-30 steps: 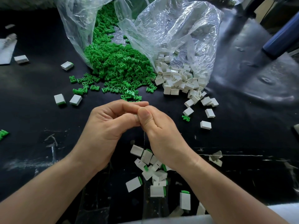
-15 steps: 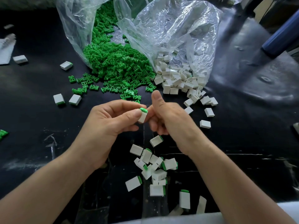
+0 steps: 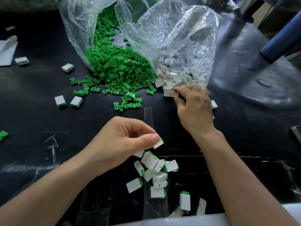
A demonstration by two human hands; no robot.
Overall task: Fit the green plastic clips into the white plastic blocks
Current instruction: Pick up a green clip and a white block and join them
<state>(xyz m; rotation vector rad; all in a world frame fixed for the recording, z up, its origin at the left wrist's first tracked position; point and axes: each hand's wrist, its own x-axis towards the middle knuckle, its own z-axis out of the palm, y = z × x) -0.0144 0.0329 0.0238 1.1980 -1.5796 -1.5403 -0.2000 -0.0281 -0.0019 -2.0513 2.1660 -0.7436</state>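
My left hand (image 3: 123, 142) pinches a white block with a green clip fitted in it (image 3: 158, 143), just above a pile of fitted blocks (image 3: 156, 170) near the table's front edge. My right hand (image 3: 193, 105) reaches into the heap of plain white blocks (image 3: 172, 79) spilling from a clear bag (image 3: 175, 35); its curled fingertips touch a block at the heap's front, and whether they hold it is hidden. A big heap of loose green clips (image 3: 117, 69) spills from a second clear bag (image 3: 76, 30) on the left.
The black table (image 3: 32, 121) carries stray fitted blocks (image 3: 68, 101) at the left, two more further back (image 3: 67, 67), and a green clip (image 3: 3, 135) at the far left edge. A blue tube (image 3: 283, 39) crosses the upper right corner.
My hands have separated. The left hand dropped toward the pile with the fitted block. The right hand let go and moved up and right to the white block heap.
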